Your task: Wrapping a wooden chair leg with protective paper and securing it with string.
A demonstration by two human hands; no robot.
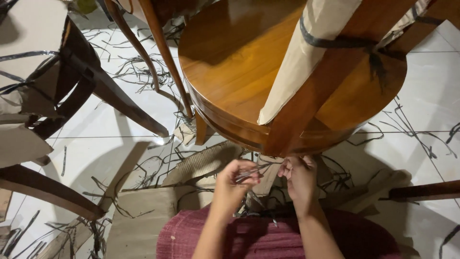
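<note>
A single view is given, taken from a camera worn on the person's head and aimed steeply downward. The left hand (233, 180) and right hand (298, 176) are seen close below the lens, low in the middle of the frame. The round wooden tabletop (225, 62) is seen near, filling the upper centre, and the white tiled floor (110, 139) is viewed almost from straight above.
</note>
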